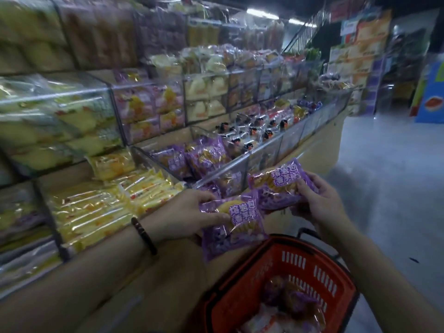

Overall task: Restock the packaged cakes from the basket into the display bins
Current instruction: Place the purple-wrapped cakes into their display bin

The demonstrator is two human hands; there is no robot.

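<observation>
One purple packet point(236, 222) was gripped in the left hand point(185, 210), another packet point(278, 186) in the right hand point(319, 200), above the basket point(300, 267); release into the bin point(225, 173) at eleven o'clock was judged next.

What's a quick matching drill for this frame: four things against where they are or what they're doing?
Things:
1 left hand
2 right hand
3 red basket
4 yellow packs

Place or state:
a grips the upper purple pack
b in the bin left of the purple-pack bin
c grips the lower purple pack
d below both hands, packs inside

Pairs: 1-c, 2-a, 3-d, 4-b
</observation>
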